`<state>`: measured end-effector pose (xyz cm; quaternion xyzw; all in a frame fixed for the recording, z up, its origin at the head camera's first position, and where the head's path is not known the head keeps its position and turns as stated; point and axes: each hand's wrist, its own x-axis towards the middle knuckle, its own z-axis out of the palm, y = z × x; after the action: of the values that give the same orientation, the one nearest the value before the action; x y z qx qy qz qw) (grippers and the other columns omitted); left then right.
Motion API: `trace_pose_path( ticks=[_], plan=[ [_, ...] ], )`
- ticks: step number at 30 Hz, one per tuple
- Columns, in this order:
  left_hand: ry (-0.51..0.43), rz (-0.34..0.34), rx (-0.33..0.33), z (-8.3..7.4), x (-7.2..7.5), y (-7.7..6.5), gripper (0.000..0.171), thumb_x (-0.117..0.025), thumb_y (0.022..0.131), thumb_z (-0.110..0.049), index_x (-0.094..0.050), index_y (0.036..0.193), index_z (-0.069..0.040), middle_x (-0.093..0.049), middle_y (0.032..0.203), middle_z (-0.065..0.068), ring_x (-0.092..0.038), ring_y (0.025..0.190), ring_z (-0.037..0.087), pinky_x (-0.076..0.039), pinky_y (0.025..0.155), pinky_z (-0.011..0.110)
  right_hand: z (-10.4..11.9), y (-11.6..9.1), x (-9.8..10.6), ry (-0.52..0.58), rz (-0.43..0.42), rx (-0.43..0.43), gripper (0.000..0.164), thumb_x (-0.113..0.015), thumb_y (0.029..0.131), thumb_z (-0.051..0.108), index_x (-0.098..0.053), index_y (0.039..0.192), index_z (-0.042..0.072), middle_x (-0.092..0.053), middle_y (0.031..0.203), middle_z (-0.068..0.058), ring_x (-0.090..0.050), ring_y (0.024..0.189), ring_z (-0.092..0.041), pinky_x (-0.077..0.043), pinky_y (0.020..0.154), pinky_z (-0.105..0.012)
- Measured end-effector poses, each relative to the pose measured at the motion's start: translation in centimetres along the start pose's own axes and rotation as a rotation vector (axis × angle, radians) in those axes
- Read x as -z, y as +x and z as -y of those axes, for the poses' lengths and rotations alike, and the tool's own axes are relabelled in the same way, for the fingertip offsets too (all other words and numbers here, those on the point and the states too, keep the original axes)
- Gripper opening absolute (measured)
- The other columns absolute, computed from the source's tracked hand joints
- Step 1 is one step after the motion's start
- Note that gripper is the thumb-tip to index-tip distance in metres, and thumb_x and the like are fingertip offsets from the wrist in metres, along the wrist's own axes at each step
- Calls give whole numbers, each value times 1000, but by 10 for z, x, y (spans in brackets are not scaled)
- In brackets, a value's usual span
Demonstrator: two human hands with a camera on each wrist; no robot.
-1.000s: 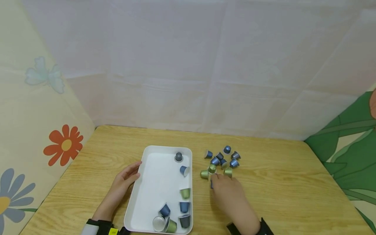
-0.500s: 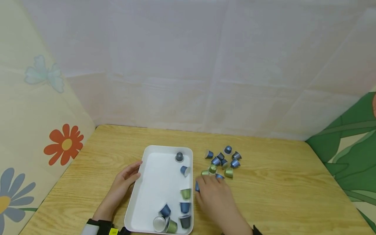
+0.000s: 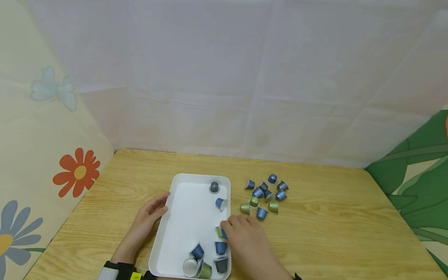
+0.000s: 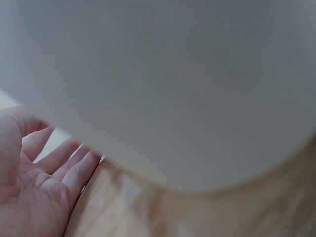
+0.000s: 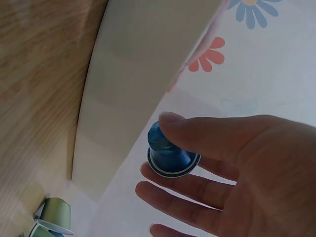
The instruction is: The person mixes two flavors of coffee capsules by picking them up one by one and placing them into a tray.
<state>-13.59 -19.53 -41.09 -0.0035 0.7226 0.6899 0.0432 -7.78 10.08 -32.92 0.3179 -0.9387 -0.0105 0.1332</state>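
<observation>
My right hand (image 3: 246, 239) pinches a blue coffee capsule (image 5: 169, 152) between thumb and fingers, over the right rim of the white tray (image 3: 189, 217). In the head view that capsule overlaps a green capsule (image 3: 218, 232) lying in the tray. My left hand (image 3: 150, 214) rests its straight fingers against the tray's left edge; in the left wrist view the tray wall (image 4: 173, 98) hides part of the fingers. Blue, grey and green capsules lie along the tray's right side, and a silver-lidded capsule (image 3: 190, 267) sits near its front.
Right of the tray, a loose group of blue, dark and green capsules lies on the wooden table (image 3: 322, 217). Nearest me in that group is a blue capsule (image 3: 261, 214). A white cloth (image 3: 224, 77) hangs behind the table.
My right hand has picked a blue capsule from the group and carried it left to the tray's right rim. The left hand has stayed at the tray's edge.
</observation>
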Motion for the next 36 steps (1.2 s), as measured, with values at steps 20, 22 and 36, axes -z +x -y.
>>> trace_pose_path(
  ticks=[20,22,36],
  plan=[
    [-11,7,10,-1,0,0,49,-60,99,-12,-47,144,-1,-45,149,15,-43,135,29,-45,94,17,7,1,-9,28,191,50,26,-71,90,11,-68,115,14,-64,103,0,-58,96,-17,-51,84,-37],
    [-16,12,11,-1,0,-1,49,-60,99,-13,-47,145,-2,-44,150,15,-42,135,30,-45,94,17,7,1,-9,26,192,50,26,-71,90,11,-68,116,14,-64,103,0,-57,97,-17,-51,85,-37],
    [-16,11,4,0,0,-1,48,-60,99,-13,-47,145,-2,-45,149,16,-43,135,29,-45,94,17,5,2,-9,41,225,34,26,-72,91,15,-69,117,15,-65,102,0,-59,98,-17,-52,86,-38]
  ],
)
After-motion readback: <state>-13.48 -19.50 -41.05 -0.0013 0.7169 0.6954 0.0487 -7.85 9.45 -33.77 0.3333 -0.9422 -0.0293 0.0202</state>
